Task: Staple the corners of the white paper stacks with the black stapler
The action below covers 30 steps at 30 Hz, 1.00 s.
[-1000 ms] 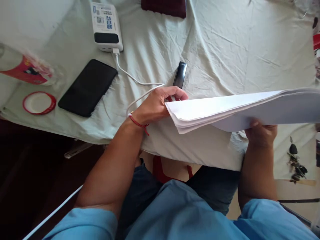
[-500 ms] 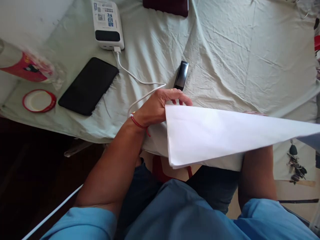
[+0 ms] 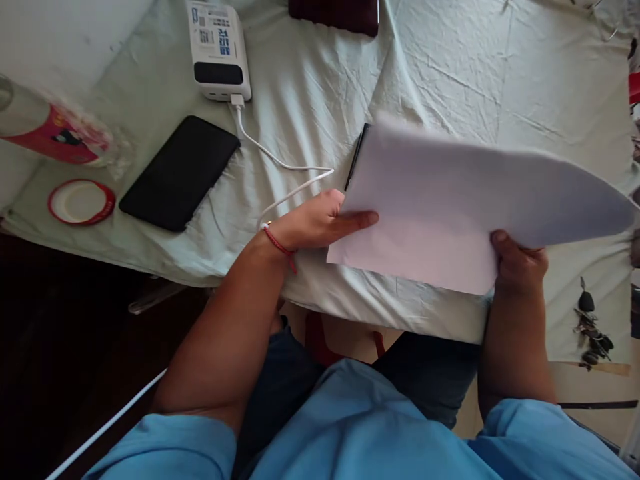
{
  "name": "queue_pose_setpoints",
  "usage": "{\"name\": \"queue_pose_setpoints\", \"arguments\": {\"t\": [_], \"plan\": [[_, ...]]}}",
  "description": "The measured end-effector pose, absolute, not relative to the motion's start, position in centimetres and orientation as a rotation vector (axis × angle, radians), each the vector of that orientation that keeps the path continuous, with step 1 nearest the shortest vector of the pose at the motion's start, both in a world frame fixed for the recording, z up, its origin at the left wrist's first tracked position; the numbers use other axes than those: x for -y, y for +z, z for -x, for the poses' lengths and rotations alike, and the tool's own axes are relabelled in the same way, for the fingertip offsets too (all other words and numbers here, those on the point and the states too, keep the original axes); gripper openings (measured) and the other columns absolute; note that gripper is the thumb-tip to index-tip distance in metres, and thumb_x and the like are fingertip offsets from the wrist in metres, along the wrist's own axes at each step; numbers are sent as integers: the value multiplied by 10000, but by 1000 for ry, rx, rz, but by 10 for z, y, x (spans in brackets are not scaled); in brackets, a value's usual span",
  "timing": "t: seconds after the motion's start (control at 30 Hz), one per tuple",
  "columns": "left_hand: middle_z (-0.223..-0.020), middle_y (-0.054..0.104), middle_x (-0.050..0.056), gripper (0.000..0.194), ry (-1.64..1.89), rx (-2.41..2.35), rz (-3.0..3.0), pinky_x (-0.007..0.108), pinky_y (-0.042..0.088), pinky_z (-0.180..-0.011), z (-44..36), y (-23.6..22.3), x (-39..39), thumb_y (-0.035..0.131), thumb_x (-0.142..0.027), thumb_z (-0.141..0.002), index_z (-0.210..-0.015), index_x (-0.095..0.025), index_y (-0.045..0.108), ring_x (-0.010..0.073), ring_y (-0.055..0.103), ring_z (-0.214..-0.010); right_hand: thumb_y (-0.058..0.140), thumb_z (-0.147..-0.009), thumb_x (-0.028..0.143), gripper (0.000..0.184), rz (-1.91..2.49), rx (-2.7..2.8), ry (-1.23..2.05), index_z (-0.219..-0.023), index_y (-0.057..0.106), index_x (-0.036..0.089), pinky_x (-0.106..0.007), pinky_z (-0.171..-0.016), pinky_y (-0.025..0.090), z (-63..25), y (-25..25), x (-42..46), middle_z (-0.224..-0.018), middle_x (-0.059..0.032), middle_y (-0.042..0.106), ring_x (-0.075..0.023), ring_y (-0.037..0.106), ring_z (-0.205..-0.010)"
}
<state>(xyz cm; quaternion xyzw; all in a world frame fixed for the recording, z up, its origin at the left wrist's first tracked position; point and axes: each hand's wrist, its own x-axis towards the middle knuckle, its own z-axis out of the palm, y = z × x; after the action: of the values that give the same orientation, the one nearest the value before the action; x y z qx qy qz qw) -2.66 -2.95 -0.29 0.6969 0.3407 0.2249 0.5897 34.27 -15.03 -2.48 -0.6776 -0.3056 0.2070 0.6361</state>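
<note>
Paper [image 3: 425, 200]: there it was, stretched between both hands above the cloth's [image 3: 450, 87] near side, far edge blurred, underside hidden!
Left hand [image 3: 325, 220]: grasped the paper's left edge, thumb on top, fingers mostly hidden.
Right hand [image 3: 523, 263]: clamped the near edge, thumb showing, fingertips out of sight.
Dark device [image 3: 356, 159]: peeked out, mostly covered by paper.
White box [image 3: 223, 57]: blue-and-black print, too small to read.
Red ring [image 3: 107, 208]: pale lettering, illegible.
Maroon object [image 3: 335, 15]: cut off up top!
</note>
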Motion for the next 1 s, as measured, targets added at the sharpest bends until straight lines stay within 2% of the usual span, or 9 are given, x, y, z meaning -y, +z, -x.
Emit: {"name": "queue_pose_setpoints", "arguments": {"t": [0.07, 0.17, 0.23, 0.33, 0.4, 0.6, 0.77, 0.87, 1.0], "plan": [[-729, 675, 34, 467, 538, -865, -1511, 303, 574, -696, 28, -4, 29, 708, -604, -959, -719, -206, 662, 200, 696, -761, 1066, -439, 353, 500, 1616, 713, 509, -825, 786, 202, -470, -997, 680, -345, -23, 154, -921, -33, 817, -245, 762, -980], [-604, 556, 16, 515, 552, -969, -1440, 283, 457, -559, 32, -6, 27, 685, -598, -994, -667, -209, 596, 146, 551, -586, 1077, -448, 361, 507, 1719, 734, 626, -843, 806, 195, -428, -907, 691, -351, -20, 161, -964, -50, 833, -243, 760, -971], [-627, 578, 11, 408, 591, -1016, -1429, 273, 409, -541, 35, -7, 24, 688, -509, -995, -730, -203, 639, 126, 496, -563, 1084, -446, 384, 518, 1800, 735, 706, -857, 829, 198, -370, -816, 683, -356, -19, 165, -986, -50, 843, -220, 750, -923], [-703, 638, -1, 157, 575, -1078, -1433, 256, 401, -567, 37, -7, 21, 662, -324, -965, -870, -203, 697, 119, 504, -579, 1094, -444, 418, 541, 1915, 731, 779, -883, 863, 202, -306, -707, 652, -362, -14, 171, -1003, -57, 851, -186, 727, -839], [-715, 642, -8, 80, 553, -1140, -1437, 253, 398, -575, 37, -7, 20, 643, -254, -940, -909, -205, 698, 118, 504, -580, 1103, -432, 436, 559, 1961, 723, 808, -886, 873, 207, -288, -661, 642, -363, -10, 173, -998, -64, 854, -183, 726, -814], [-737, 642, -1, 163, 522, -1236, -1658, 297, 469, -686, 34, -7, 20, 624, -282, -965, -894, -201, 745, 165, 573, -703, 1126, -382, 465, 590, 2040, 656, 913, -864, 869, 242, -306, -607, 666, -362, 1, 175, -953, -58, 862, -212, 758, -769], [-742, 670, 13, 170, 461, -1273, -1770, 342, 493, -774, 31, -11, 19, 630, -254, -959, -840, -204, 741, 196, 600, -771, 1103, -429, 594, 578, 2037, 691, 998, -764, 827, 213, -270, -477, 584, -363, 3, 170, -773, -56, 819, -178, 701, -587], [-775, 702, 25, 163, 463, -1303, -1790, 356, 491, -795, 27, -14, 17, 629, -246, -955, -841, -202, 738, 203, 608, -784, 1062, -498, 674, 613, 1977, 740, 971, -857, 857, 221, -243, -451, 539, -357, 4, 164, -741, -35, 804, -150, 665, -538], [-758, 685, 22, 162, 581, -1412, -1736, 367, 504, -837, 19, -17, 16, 627, -228, -918, -772, -212, 694, 205, 614, -786, 1057, -556, 610, 582, 1923, 763, 952, -963, 886, 231, -223, -512, 551, -346, 2, 156, -780, -21, 820, -132, 673, -579]]}}
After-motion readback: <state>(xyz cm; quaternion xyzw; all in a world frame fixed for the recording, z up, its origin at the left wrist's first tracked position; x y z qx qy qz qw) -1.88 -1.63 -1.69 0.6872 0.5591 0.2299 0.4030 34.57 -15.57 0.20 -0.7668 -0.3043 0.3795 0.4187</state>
